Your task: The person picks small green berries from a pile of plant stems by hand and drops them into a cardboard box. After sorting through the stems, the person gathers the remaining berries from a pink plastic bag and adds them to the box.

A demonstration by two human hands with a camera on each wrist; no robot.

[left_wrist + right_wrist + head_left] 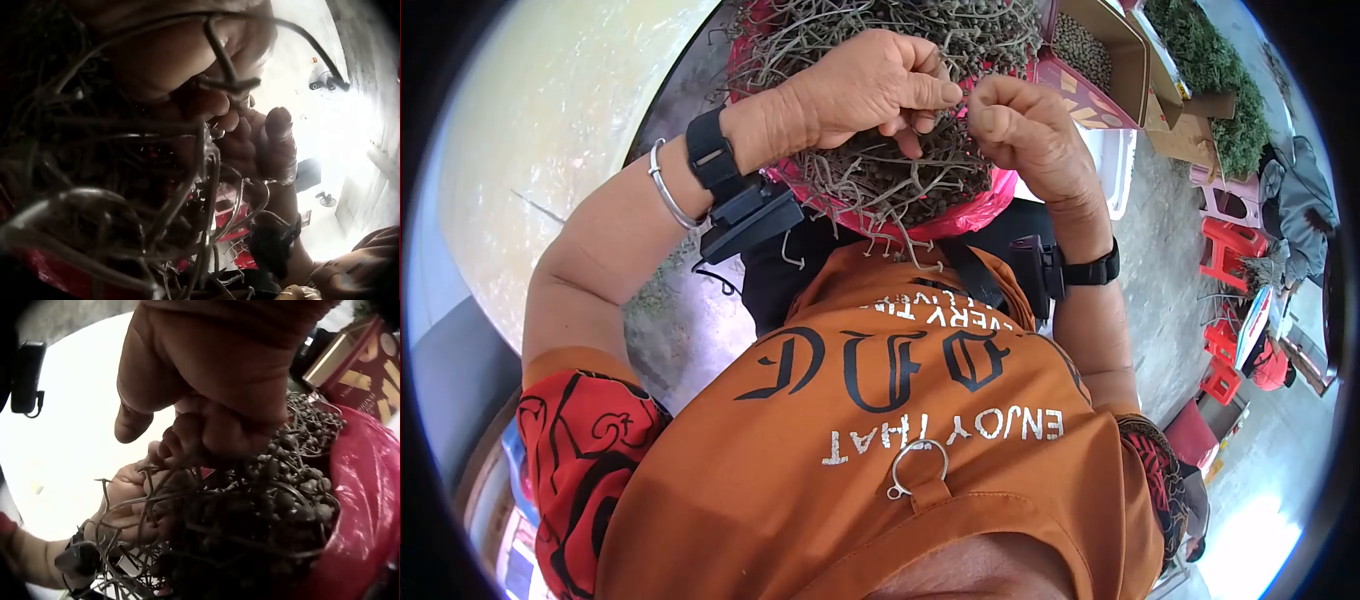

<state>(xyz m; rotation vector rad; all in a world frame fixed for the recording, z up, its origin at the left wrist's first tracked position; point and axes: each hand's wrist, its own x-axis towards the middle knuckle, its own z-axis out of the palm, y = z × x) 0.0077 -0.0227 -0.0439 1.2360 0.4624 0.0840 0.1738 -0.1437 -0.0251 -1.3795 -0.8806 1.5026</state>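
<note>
a seated person's bare left hand (875, 90) and bare right hand (1035, 135) meet over a heap of dried, grey-brown, wiry stems with small round knobs (900, 25) at the top centre of the head view. the heap sits in a bright pink, glossy plastic bag (990, 208), with several stems hanging over the rim towards the lap. the left hand, upper centre, has its fingers bent and its thumb pointing right; the right hand, just beside it, has its fingers curled inward. whether either one pinches a stem cannot be told, as the fingertips are small in the head view and dark or hidden in both wrist views. in the right wrist view, stems arch in front of the left hand at lower left, while the bag shows along the right edge.

the person wears an orange-brown t-shirt with black and white lettering (890, 450), a thin silver bangle (668, 190) on the left forearm, and a black strapped camera on each wrist. a pale, glossy table (560, 120) fills the upper left. at upper right stands an open cardboard box (1137, 60) holding small, round, brownish pieces (1082, 50), with a white plastic tray (1120, 175) below it. farther right are a pile of feathery green plants (1225, 90), a pink plastic stool (1230, 203) and a red plastic stool (1232, 245).
</note>
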